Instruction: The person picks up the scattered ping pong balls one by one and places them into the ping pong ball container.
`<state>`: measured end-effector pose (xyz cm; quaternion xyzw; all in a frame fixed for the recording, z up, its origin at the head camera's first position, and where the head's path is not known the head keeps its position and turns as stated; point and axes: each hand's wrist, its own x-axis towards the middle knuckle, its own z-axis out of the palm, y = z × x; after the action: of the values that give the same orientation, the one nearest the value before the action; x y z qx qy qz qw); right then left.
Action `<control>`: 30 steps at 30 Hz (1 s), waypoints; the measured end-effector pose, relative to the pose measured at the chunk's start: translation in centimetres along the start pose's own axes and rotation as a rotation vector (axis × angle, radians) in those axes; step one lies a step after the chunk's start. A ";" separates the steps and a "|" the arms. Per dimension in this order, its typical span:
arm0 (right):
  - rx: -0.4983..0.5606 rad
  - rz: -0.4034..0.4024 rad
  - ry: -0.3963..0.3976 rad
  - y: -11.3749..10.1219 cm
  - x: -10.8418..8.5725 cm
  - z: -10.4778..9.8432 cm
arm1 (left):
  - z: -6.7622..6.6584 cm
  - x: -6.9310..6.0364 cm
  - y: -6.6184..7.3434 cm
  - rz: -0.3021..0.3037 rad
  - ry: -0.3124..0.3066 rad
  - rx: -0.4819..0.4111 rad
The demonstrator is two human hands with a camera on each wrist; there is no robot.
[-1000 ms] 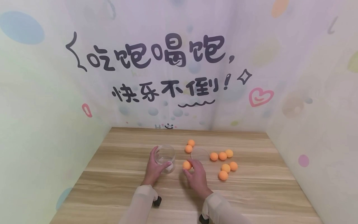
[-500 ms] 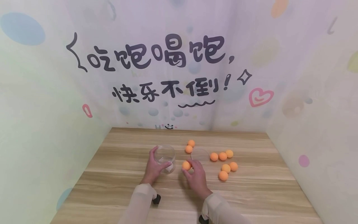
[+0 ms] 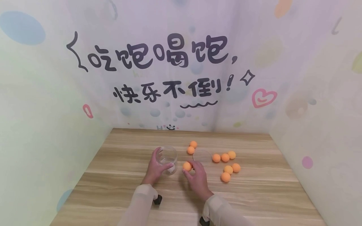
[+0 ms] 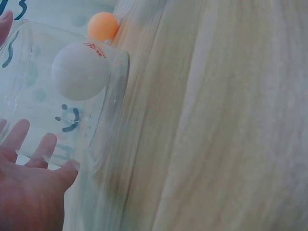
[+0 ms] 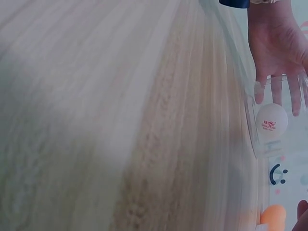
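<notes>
A clear round container point(image 3: 167, 153) stands on the table with a white ball point(image 3: 171, 168) inside. My left hand point(image 3: 155, 168) grips it from the left, thumb across the near side; the left wrist view shows the white ball point(image 4: 81, 71) behind the clear wall, the fingers point(image 4: 45, 149) around it. Just right of the container, my right hand point(image 3: 199, 178) pinches an orange ball point(image 3: 187, 166) between thumb and fingers. In the right wrist view an orange ball point(image 5: 274, 217) shows at the lower edge, beside part of my right hand point(image 5: 301, 219).
A clear round piece point(image 3: 202, 157) lies behind my right hand. Two orange balls point(image 3: 190, 150) touch at its left. To its right are a row of orange balls point(image 3: 225, 157) and a nearer group point(image 3: 228, 170). Printed walls enclose the wooden table point(image 3: 254, 201).
My right hand has shifted slightly left with the orange ball, closer to the container. The left hand keeps its grip, and the container has stayed in place.
</notes>
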<state>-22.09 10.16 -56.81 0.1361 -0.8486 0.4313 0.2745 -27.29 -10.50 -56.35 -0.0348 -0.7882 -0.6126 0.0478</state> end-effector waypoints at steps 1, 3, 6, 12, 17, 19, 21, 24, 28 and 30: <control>0.010 0.000 -0.001 -0.1 0.0 0.1 | 0.0 0.0 0.0 0.000 -0.002 0.000; 0.036 0.004 -0.006 -0.3 0.0 0.2 | -0.1 0.1 0.0 0.001 -0.001 0.002; 0.068 0.015 -0.020 -0.5 0.0 0.5 | -0.1 0.1 0.1 0.018 0.003 0.000; 0.094 0.021 -0.022 -1.0 0.2 1.0 | -0.2 0.3 0.2 0.024 -0.011 -0.011; 0.138 0.067 -0.022 -1.5 0.3 1.4 | -0.3 0.3 0.2 0.017 -0.047 -0.058; 0.161 0.085 -0.020 -1.7 0.4 1.5 | -0.3 0.3 0.3 0.022 -0.055 -0.074; 0.180 0.100 -0.020 -1.9 0.6 1.6 | -0.4 0.3 0.3 0.024 -0.059 -0.080; 0.201 0.114 -0.013 -2.1 0.8 1.8 | -0.4 0.3 0.3 0.012 -0.061 -0.073; 0.238 0.130 -0.004 -2.3 1.4 2.0 | -0.5 0.2 0.6 -0.009 -0.074 -0.068; 0.264 0.139 -0.002 -2.5 1.7 1.9 | -0.5 0.1 1.3 -0.010 -0.087 -0.071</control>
<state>-22.94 7.13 -55.10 0.1126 -0.7921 0.5571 0.2228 -27.21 -10.72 -55.01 -0.0589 -0.7673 -0.6385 0.0092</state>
